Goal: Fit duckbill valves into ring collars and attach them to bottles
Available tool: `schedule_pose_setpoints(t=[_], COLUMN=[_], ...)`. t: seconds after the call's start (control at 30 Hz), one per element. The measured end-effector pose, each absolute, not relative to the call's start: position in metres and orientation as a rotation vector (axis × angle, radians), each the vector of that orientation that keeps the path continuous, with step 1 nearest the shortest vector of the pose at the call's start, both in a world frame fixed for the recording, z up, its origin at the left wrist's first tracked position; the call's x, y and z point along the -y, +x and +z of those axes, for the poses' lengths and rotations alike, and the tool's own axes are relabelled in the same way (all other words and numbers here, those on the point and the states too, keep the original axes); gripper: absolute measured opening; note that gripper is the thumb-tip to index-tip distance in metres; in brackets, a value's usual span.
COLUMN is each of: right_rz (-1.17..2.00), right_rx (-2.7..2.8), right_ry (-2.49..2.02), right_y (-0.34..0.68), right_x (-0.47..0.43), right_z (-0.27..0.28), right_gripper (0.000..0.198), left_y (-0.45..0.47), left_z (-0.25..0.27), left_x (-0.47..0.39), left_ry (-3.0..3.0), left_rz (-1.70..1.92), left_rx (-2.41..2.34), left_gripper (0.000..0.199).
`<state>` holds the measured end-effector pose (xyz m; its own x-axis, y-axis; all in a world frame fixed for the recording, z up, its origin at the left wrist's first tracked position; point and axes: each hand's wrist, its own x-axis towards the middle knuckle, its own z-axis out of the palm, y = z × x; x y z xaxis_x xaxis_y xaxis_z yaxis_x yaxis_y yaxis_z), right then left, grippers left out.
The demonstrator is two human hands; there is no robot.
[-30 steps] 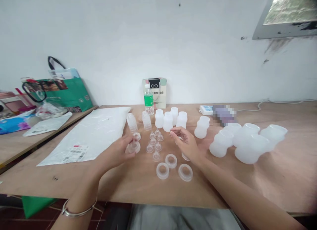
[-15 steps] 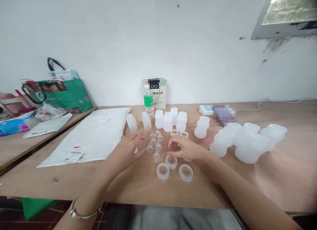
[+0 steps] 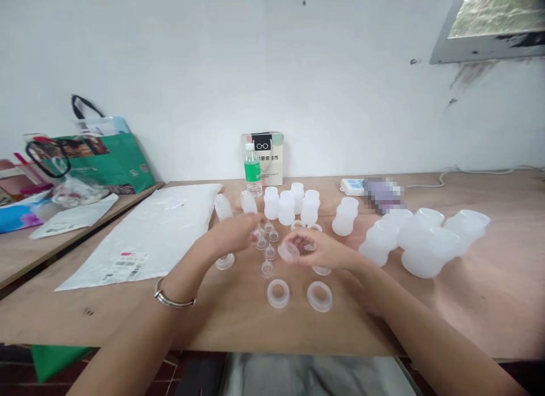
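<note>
I find the right hand [image 3: 320, 248] closed on a translucent ring [image 3: 289, 251], held above the table [image 3: 213, 328] between thumb and fingers. The left hand [image 3: 237, 234] has its bent fingertips at the far side of a group of clear teats [image 3: 269, 253]; I cannot tell whether it grips one, as blur hides the contact. Taking the gap between the hands as the dial's centre, I note loose rings [image 3: 278, 305] at 6 and 5 o'clock, with others partly covered by both hands. Crowding the space just beyond, white containers [image 3: 286, 209] stand close together from 12 to 1 o'clock, and a lone container [image 3: 345, 219] leans slightly at 2. A larger cluster [image 3: 429, 253] limits clearance at 3, near the right forearm. At 10 to 11 I log clear domed pieces [image 3: 248, 203], partly masked by the left hand; behind them, at 11, stands a water bottle [image 3: 252, 172], overlapping a paper bag [image 3: 275, 166] at 12. A white mailer [image 3: 170, 228] lies flat at 9, a green bag [image 3: 121, 163] sits at 10, and a pixelated purple object [image 3: 383, 195] lies beside a small white box [image 3: 352, 187] at 2.
</note>
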<state>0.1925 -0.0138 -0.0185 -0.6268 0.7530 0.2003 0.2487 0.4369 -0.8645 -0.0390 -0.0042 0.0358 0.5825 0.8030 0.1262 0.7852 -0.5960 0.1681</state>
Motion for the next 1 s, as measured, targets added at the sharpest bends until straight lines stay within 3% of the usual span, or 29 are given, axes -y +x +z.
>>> schedule_pose_setpoints(t=[0.1, 0.23, 0.47, 0.67, 0.83, 1.0], right_rz=[1.458, 1.718, 1.816, 1.946, 2.011, 2.006], right_rx=[1.582, 1.097, 1.009, 0.922, 0.87, 0.911], right_ry=[-0.696, -0.52, -0.521, -0.41, -0.34, -0.328], right_y=[0.189, 0.183, 0.171, 0.166, 0.165, 0.166], right_x=[0.011, 0.008, 0.009, 0.014, 0.016, 0.016], right_z=[-0.017, -0.021, -0.03, -0.036, -0.038, -0.036], right_gripper=[0.034, 0.028, 0.019, 0.013, 0.015, 0.018], left_y=[-0.039, -0.034, -0.011, -0.004, -0.009, -0.017], left_z=[0.045, 0.029, -0.009, -0.017, -0.011, -0.009], left_x=[0.003, -0.002, 0.008, 0.014, 0.008, 0.003], left_ry=[2.739, 2.602, 2.198, 2.474, 2.952, 3.185], left_rz=[0.632, 1.026, 1.759, 1.85, 1.702, 1.474], left_rx=[-1.187, -0.941, -0.829, -0.726, -0.613, -0.639], left_gripper=[0.039, 0.028, 0.014, 0.015, 0.015, 0.031])
